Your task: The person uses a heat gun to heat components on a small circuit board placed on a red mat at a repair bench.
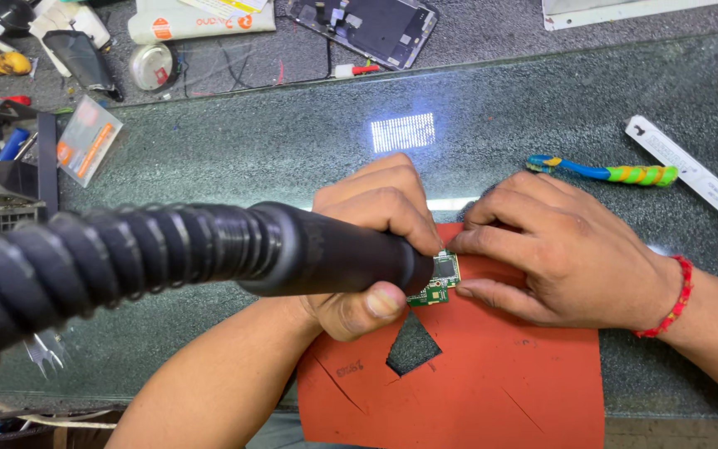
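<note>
My left hand (373,218) is wrapped around the black handle of a hot-air tool (326,249), whose ribbed black hose (85,266) runs off to the left. The tool's tip points at a small green circuit board (440,281) lying on a red-orange mat (492,374). My right hand (558,249), with a red bead bracelet at the wrist, rests on the mat; its fingertips press the board's right edge. Part of the board is hidden under the tool tip.
A blue, green and yellow toothbrush (604,172) and a white strip (691,176) lie at the right on the glass worktop (251,150). A dismantled phone (365,27), a white tube (197,20) and small parts sit at the back. The mat has a cut-out hole (413,345).
</note>
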